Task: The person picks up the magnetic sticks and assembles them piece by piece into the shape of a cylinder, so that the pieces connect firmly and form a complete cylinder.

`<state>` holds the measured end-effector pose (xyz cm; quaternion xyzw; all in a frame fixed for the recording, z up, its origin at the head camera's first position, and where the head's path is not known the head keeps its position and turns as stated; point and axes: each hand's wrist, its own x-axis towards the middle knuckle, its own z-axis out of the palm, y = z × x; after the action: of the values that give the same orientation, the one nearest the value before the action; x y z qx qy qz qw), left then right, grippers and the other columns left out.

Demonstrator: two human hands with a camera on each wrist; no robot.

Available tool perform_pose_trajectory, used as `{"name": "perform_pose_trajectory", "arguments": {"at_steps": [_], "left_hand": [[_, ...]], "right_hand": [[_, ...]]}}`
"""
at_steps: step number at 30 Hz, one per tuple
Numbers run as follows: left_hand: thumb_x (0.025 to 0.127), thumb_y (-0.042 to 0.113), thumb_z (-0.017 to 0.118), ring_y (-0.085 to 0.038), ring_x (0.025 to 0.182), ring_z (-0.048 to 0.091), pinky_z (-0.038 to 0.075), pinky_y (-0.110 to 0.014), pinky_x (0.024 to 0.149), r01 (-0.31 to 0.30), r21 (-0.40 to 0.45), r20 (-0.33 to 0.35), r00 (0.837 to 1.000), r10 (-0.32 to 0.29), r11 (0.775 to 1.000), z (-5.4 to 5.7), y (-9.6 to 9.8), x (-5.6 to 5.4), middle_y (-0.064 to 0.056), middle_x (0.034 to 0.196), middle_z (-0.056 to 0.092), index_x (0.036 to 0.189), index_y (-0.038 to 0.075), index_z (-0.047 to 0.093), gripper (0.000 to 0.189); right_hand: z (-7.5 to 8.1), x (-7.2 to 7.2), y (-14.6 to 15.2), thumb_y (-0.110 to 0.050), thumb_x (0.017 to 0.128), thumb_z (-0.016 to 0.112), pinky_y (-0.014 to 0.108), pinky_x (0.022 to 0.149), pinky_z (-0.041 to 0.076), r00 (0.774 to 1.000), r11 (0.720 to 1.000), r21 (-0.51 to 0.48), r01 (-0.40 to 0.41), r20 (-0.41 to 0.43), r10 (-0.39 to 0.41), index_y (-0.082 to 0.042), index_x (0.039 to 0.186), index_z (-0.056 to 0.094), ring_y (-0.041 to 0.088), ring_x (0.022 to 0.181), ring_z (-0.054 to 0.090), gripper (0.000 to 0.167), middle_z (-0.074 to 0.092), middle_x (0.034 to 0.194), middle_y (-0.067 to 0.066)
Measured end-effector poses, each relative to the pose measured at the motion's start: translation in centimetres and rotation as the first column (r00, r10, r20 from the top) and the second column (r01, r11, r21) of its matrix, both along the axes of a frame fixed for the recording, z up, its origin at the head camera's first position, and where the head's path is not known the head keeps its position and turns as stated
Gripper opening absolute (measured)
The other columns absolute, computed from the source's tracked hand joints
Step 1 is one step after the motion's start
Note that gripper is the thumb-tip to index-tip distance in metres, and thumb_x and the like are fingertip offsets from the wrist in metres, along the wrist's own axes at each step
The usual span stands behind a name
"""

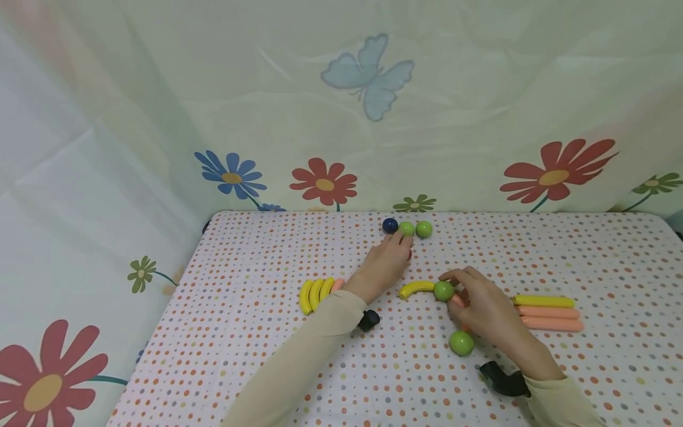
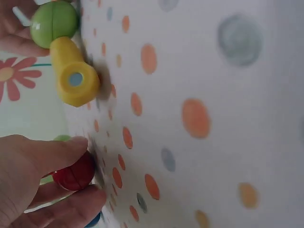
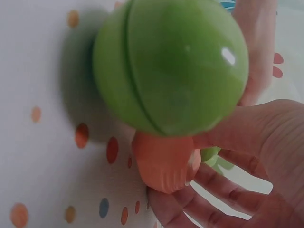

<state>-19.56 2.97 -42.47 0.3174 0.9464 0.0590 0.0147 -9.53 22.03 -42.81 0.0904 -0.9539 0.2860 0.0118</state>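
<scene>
My left hand (image 1: 386, 261) reaches to the far part of the table and holds a small red ball (image 2: 75, 173) between thumb and fingers. Just beyond its fingertips sit a dark blue ball (image 1: 390, 226), a green ball (image 1: 407, 228) and another green ball (image 1: 424, 229). My right hand (image 1: 482, 308) curls its thumb and fingers round a short orange stick (image 3: 164, 159). At the near end of that stick is a green ball (image 1: 461, 343). By the right fingertips, a second green ball (image 1: 443, 290) adjoins a curved yellow piece (image 1: 416, 289).
Several curved yellow pieces (image 1: 316, 293) lie side by side at the left, with an orange piece (image 1: 338, 285) beside them. Right of my right hand lie a straight yellow stick (image 1: 544, 301) and two orange sticks (image 1: 552, 324). A printed curtain (image 1: 453, 130) hangs behind the dotted tablecloth (image 1: 240, 356).
</scene>
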Motion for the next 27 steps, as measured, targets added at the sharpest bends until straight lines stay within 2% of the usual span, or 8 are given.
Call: {"name": "perform_pose_trajectory", "arguments": {"at_steps": [3,9,16,19,27], "left_hand": [[0.104,0.020,0.068,-0.017,0.113,0.063,0.056,-0.024,0.085,-0.043,0.084,0.083,0.996,0.036,0.995,0.1,-1.1,0.3,-0.010,0.130,0.062,0.134,0.005,0.059,0.035],[0.096,0.012,0.077,-0.017,0.098,0.061,0.052,-0.021,0.081,-0.083,0.228,0.204,0.978,0.035,0.970,0.7,-4.0,1.6,-0.009,0.112,0.066,0.119,0.005,0.062,0.028],[0.090,0.019,0.086,-0.012,0.091,0.058,0.051,-0.016,0.076,-0.177,0.254,0.308,0.947,0.093,0.951,1.1,-5.6,3.9,-0.005,0.106,0.068,0.116,0.006,0.069,0.034],[0.089,0.021,0.086,-0.013,0.090,0.059,0.051,-0.016,0.074,-0.192,0.259,0.319,0.942,0.104,0.947,1.0,-5.5,4.6,-0.006,0.106,0.068,0.115,0.006,0.070,0.034],[0.088,0.019,0.088,-0.014,0.091,0.060,0.052,-0.016,0.075,-0.204,0.272,0.266,0.955,0.130,0.940,1.0,-4.7,5.1,-0.007,0.105,0.067,0.111,0.004,0.072,0.033]], "right_hand": [[0.0,0.0,-0.1,0.007,0.078,0.079,0.033,0.060,0.045,1.000,1.000,-0.001,0.005,0.008,-0.005,0.004,0.121,0.067,0.021,0.077,0.056,0.045,0.062,0.100,0.014],[0.2,0.0,-0.2,0.006,0.081,0.079,0.035,0.061,0.048,1.000,1.000,-0.012,0.019,0.023,-0.019,0.005,0.121,0.066,0.021,0.077,0.062,0.042,0.063,0.098,0.015],[0.1,0.0,-0.7,0.003,0.081,0.083,0.041,0.062,0.054,0.997,0.998,-0.027,0.056,0.047,-0.055,0.007,0.119,0.065,0.026,0.077,0.065,0.042,0.064,0.095,0.018],[0.0,0.0,-0.9,0.002,0.081,0.085,0.043,0.063,0.055,0.997,0.998,-0.031,0.060,0.043,-0.059,0.007,0.118,0.065,0.028,0.077,0.066,0.042,0.064,0.095,0.019],[0.1,-0.2,-1.3,0.003,0.081,0.084,0.038,0.061,0.052,0.998,0.998,-0.044,0.056,0.040,-0.054,0.009,0.118,0.064,0.028,0.077,0.065,0.042,0.065,0.095,0.020]]}}
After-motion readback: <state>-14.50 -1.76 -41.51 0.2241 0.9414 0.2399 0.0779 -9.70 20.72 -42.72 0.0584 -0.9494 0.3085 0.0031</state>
